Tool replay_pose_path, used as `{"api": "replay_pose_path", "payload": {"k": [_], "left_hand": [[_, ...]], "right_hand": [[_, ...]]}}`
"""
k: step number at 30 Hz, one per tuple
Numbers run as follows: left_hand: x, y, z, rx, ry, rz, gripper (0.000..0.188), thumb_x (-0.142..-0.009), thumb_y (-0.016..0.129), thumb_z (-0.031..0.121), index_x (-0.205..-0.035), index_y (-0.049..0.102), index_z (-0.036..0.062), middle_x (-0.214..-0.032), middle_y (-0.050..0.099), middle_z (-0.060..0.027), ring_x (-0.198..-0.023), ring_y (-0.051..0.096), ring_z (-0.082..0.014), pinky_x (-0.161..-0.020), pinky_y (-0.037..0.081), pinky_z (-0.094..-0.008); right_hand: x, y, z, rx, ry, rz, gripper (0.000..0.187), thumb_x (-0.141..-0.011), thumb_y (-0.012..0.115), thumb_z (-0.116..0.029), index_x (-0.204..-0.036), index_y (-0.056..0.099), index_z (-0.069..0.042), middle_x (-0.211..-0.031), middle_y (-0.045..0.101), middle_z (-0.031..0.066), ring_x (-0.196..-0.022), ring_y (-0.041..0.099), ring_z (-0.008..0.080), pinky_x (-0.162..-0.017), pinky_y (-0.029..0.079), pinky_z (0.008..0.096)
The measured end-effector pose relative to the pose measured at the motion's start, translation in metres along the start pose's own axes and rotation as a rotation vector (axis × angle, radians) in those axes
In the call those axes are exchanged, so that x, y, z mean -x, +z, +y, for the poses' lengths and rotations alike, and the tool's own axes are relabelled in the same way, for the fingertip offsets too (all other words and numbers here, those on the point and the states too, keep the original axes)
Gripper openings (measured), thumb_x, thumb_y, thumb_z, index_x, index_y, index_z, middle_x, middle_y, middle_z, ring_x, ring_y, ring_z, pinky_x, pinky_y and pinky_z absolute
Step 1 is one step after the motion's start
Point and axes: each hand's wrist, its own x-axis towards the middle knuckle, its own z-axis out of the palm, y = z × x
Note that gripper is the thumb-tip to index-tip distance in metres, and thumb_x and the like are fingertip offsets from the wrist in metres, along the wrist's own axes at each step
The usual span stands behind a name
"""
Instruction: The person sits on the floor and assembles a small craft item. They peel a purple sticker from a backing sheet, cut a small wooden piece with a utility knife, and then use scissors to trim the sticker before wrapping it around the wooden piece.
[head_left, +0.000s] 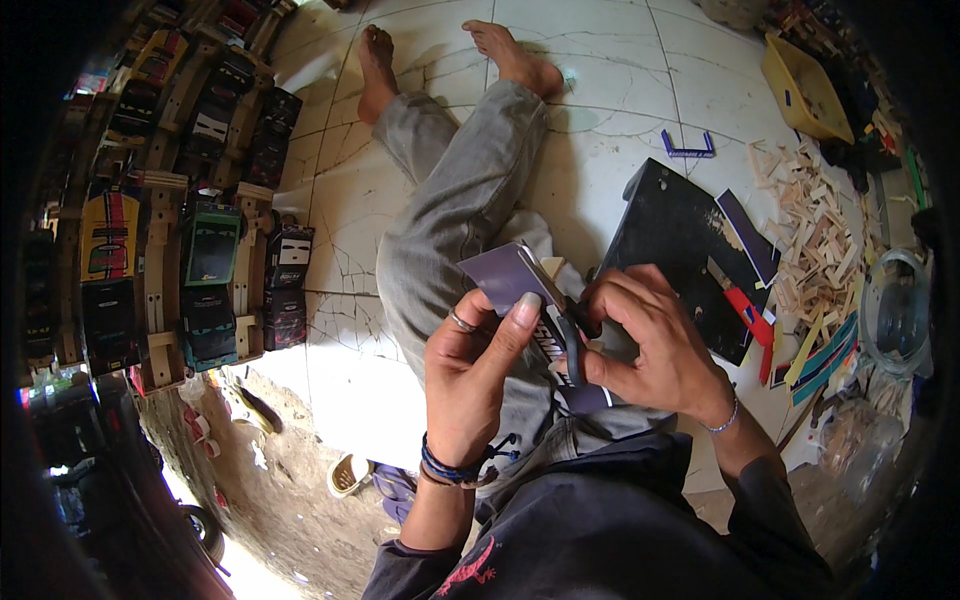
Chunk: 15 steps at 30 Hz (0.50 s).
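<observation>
In front of my lap my left hand point(468, 385) grips a purple sheet point(494, 280), the thumb on top and the fingers beneath. A pair of dark-handled scissors point(571, 345) is in my right hand point(655, 345), its thumb and fingers at the handle loops. The blades lie along the sheet's right edge; whether they are parted I cannot tell. Below my hands, more of the purple material with white lettering shows, partly hidden by the scissors and my left hand. My legs point(450, 230) in grey trousers stretch ahead over the floor.
To the right lies a black board point(655, 235) with a purple strip point(748, 238) and a red-handled tool point(745, 308). Beyond are piled wooden pieces point(812, 235), a yellow tray point(785, 65) and a purple bracket-shaped cutout point(690, 153). Several decorated boxy pieces point(212, 245) stand on the left; sandals point(350, 474) lie lower left.
</observation>
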Motion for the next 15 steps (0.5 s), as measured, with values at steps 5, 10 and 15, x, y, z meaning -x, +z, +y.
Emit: {"api": "replay_pose_path", "payload": {"k": [5,10,15], "left_hand": [[-0.0006,-0.0005,-0.0007,-0.029,-0.003,0.012,0.024,-0.098,0.07,0.011,-0.12,0.067,0.0003,-0.11,0.071,-0.0031,-0.1,0.063,-0.0082,-0.092,0.049,-0.0251],[0.0001,-0.0009,-0.0034,-0.037,-0.01,0.029,0.024,-0.098,0.07,0.011,-0.12,0.067,0.0001,-0.111,0.071,-0.0033,-0.101,0.063,-0.0083,-0.093,0.049,-0.0253],[-0.0004,-0.0023,-0.0038,-0.039,-0.033,0.04,0.025,-0.097,0.071,0.01,-0.12,0.067,0.0,-0.111,0.072,-0.0033,-0.102,0.063,-0.0084,-0.093,0.049,-0.0251]], "right_hand": [[0.0,0.0002,0.0005,0.004,0.009,0.003,0.032,-0.082,0.074,-0.028,-0.09,0.054,-0.005,-0.087,0.059,0.0087,-0.084,0.059,0.0312,-0.084,0.04,0.0422],[0.0006,0.0004,0.0008,-0.02,0.028,-0.009,0.031,-0.082,0.075,-0.028,-0.088,0.055,-0.006,-0.086,0.061,0.0081,-0.084,0.06,0.0309,-0.087,0.041,0.0423],[0.002,0.0007,0.0,-0.028,0.035,-0.016,0.03,-0.081,0.076,-0.027,-0.089,0.056,-0.006,-0.087,0.061,0.0078,-0.085,0.061,0.0304,-0.088,0.041,0.0421]]}}
